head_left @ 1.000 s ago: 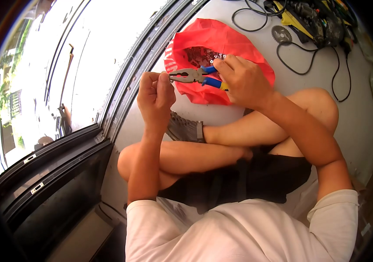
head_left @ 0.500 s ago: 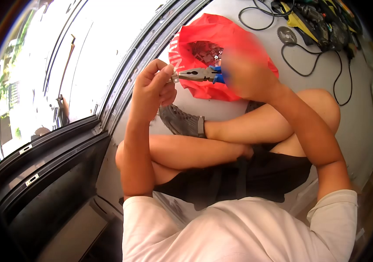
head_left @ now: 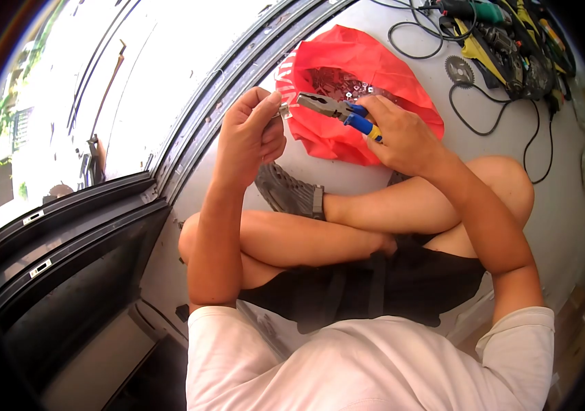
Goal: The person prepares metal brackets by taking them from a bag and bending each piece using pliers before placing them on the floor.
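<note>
My left hand (head_left: pixel 253 137) pinches a small metal bracket (head_left: pixel 285 111) between thumb and forefinger, its end poking out toward the right. My right hand (head_left: pixel 402 133) is wrapped round the handles of a pair of pliers (head_left: pixel 327 105) with blue and yellow grips. The plier jaws point left and stand a short way off the bracket, apart from it. Just beyond both hands lies a red plastic bag (head_left: pixel 388 61), its mouth open on many small metal pieces (head_left: pixel 340 83).
Power tools (head_left: pixel 488 14) and a black cable (head_left: pixel 467 113) lie on the floor at the upper right, beside a round saw blade (head_left: pixel 459 70). A dark sliding-door track (head_left: pixel 196 116) runs along the left. My crossed legs (head_left: pixel 292 236) are below the hands.
The plier jaws have come off the bracket, and my right hand has tilted them upward. My left hand still pinches the bracket. The whole view has shifted slightly.
</note>
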Demonstrator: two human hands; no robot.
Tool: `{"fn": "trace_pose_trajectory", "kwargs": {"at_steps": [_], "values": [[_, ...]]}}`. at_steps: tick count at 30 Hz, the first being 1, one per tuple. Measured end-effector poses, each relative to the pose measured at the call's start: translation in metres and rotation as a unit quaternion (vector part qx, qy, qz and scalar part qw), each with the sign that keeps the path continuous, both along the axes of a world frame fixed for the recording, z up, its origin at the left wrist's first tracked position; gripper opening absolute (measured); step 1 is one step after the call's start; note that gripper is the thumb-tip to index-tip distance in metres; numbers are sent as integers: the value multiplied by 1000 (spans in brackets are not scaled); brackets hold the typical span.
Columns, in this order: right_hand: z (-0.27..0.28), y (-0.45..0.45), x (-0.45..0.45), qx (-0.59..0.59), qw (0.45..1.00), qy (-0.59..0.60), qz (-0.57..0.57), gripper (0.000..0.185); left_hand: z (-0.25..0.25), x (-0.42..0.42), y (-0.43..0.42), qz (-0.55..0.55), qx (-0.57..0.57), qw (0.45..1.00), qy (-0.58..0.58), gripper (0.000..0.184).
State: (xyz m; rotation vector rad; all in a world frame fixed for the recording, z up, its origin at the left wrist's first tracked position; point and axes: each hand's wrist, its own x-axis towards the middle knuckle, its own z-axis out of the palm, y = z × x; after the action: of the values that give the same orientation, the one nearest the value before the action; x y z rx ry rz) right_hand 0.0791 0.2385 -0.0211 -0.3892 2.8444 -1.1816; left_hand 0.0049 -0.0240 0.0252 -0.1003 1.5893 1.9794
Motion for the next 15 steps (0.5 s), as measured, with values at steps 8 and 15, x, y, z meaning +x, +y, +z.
{"fn": "trace_pose_trajectory", "kwargs": {"at_steps": [8,15], "values": [[-3,-7,4,27,1000,-1,7,47,-3,4,8,20,-36,999,32,24],[-1,-9,7,91,992,86,35,46,-9,10,17,59,-115,987,94,27]]}}
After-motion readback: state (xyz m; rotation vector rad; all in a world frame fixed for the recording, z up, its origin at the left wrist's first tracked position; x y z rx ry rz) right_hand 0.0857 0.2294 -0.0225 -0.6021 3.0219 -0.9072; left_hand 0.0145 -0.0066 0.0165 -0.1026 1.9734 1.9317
